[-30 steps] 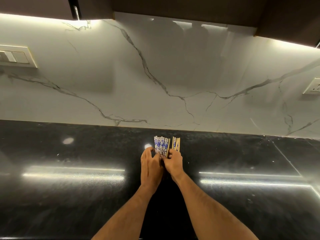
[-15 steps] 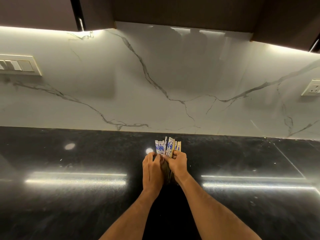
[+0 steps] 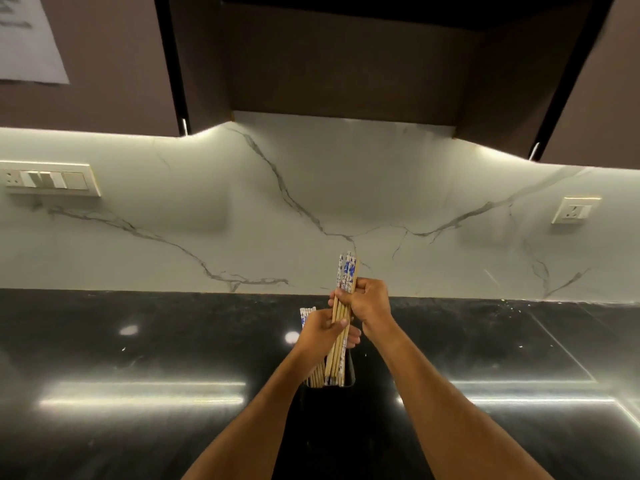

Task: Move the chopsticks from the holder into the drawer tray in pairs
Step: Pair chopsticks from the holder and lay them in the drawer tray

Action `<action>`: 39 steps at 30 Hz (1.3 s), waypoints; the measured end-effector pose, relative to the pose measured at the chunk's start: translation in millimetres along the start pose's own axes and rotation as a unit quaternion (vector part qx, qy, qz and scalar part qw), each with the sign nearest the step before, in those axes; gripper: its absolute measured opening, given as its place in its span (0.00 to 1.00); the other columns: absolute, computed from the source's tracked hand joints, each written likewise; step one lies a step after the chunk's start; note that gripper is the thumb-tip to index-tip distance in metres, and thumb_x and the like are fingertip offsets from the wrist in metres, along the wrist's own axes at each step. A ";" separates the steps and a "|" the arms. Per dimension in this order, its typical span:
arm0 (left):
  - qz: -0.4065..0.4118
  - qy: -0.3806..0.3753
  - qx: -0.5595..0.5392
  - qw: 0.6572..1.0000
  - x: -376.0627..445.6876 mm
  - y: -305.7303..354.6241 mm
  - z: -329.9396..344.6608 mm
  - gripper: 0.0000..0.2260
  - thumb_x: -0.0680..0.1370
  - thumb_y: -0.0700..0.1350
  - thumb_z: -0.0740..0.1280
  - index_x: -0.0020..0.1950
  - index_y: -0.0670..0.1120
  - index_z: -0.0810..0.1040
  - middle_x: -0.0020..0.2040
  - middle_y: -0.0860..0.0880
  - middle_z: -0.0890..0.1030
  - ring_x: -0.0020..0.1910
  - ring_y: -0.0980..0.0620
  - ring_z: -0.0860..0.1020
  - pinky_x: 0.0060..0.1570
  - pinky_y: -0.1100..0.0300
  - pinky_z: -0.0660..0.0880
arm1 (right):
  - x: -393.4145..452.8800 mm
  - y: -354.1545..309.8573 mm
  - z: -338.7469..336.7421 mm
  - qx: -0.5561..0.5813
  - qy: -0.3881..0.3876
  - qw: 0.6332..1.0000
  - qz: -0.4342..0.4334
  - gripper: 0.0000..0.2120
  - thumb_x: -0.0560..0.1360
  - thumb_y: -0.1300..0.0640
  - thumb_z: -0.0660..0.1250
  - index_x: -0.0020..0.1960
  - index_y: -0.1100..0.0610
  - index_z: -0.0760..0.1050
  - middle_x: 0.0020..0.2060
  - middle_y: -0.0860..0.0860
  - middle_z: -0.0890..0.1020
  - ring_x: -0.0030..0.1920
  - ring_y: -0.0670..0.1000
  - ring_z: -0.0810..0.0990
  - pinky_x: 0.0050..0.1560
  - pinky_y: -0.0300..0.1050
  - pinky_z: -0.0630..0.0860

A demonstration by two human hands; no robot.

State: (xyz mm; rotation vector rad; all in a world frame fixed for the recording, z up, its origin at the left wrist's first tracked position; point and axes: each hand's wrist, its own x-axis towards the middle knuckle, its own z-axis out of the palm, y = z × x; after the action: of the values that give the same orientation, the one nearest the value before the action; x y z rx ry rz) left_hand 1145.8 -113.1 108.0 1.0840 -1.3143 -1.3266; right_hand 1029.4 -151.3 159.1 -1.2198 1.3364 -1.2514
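The black bench [image 3: 138, 341] runs under a white veined wall, with the dark holder [image 3: 329, 386] standing at its middle and no drawer tray in view. The step in hand looks like the draw: a bundle of chopsticks [image 3: 341, 327] is raised most of the way out of the holder, lower tips just at its mouth. The right hand [image 3: 367, 303] is clamped round the bundle near its patterned tops; the left hand [image 3: 320, 332] sits lower, fingers curled about the shafts, and behind it the remaining chopsticks [image 3: 307, 313] stand in the holder. The raised bundle seems to hold more than two, so the next move likely calls for thinning it to a pair, then lifting clear and finding the tray. The sticks are slim pale wood with white tops printed in blue
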 end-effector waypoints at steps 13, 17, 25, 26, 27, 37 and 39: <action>-0.068 0.050 0.000 0.996 -53.7 14.1 26.6 0.08 0.84 0.40 0.63 0.58 0.39 0.80 0.45 0.42 0.87 0.46 0.46 0.87 0.54 0.48 0.83 | -48.2 5.5 -27.1 -0.040 -0.008 0.999 -0.022 0.09 0.81 0.55 0.68 0.48 0.60 0.83 0.40 0.55 0.88 0.42 0.52 0.89 0.51 0.52 0.85; -0.059 0.057 0.002 0.997 -57.7 19.8 37.5 0.08 0.84 0.40 0.63 0.57 0.38 0.80 0.45 0.42 0.88 0.45 0.46 0.87 0.53 0.48 0.83 | -53.2 -0.5 -32.7 -0.039 0.020 0.999 -0.023 0.11 0.80 0.55 0.69 0.45 0.61 0.83 0.39 0.56 0.87 0.42 0.54 0.88 0.51 0.53 0.85; -0.112 0.233 -0.020 0.966 -57.3 10.3 24.9 0.07 0.81 0.39 0.67 0.56 0.39 0.81 0.43 0.42 0.87 0.40 0.49 0.87 0.46 0.51 0.85 | -63.9 -45.4 -75.1 0.005 0.136 0.986 -0.100 0.09 0.77 0.56 0.74 0.41 0.60 0.83 0.32 0.54 0.82 0.32 0.49 0.77 0.37 0.42 0.78; -0.116 0.262 -0.048 0.957 -56.7 9.6 22.1 0.07 0.81 0.38 0.67 0.57 0.38 0.80 0.43 0.42 0.87 0.40 0.49 0.87 0.47 0.51 0.85 | -65.0 -52.3 -79.9 0.036 0.147 0.982 -0.110 0.07 0.76 0.57 0.74 0.42 0.59 0.84 0.33 0.54 0.83 0.32 0.49 0.79 0.37 0.41 0.79; -0.120 0.282 -0.077 0.949 -56.3 9.8 20.2 0.07 0.81 0.38 0.67 0.57 0.38 0.80 0.43 0.41 0.87 0.41 0.48 0.87 0.47 0.51 0.85 | -66.2 -58.0 -83.0 0.071 0.154 0.978 -0.119 0.04 0.76 0.58 0.74 0.44 0.58 0.85 0.34 0.54 0.85 0.32 0.49 0.81 0.37 0.41 0.81; -0.106 0.190 -0.355 0.909 -51.8 52.7 43.7 0.08 0.84 0.34 0.60 0.60 0.33 0.76 0.54 0.34 0.83 0.50 0.41 0.85 0.53 0.48 0.82 | -91.5 -16.1 -41.8 0.244 0.069 0.966 -0.059 0.07 0.79 0.65 0.69 0.52 0.67 0.84 0.43 0.64 0.86 0.41 0.59 0.85 0.45 0.47 0.84; -0.094 0.181 -0.365 0.909 -48.7 56.4 43.5 0.09 0.84 0.35 0.60 0.60 0.32 0.77 0.54 0.35 0.83 0.47 0.42 0.85 0.50 0.49 0.82 | -96.5 -5.1 -34.3 0.241 0.060 0.967 -0.066 0.06 0.78 0.66 0.69 0.51 0.67 0.83 0.42 0.64 0.86 0.41 0.60 0.85 0.45 0.49 0.84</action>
State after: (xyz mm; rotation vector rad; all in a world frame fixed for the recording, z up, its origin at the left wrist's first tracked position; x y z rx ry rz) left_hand 1113.0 -56.7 164.4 0.8650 -0.3727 -1.4901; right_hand 1005.4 -51.8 165.7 -0.9061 0.9621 -1.6503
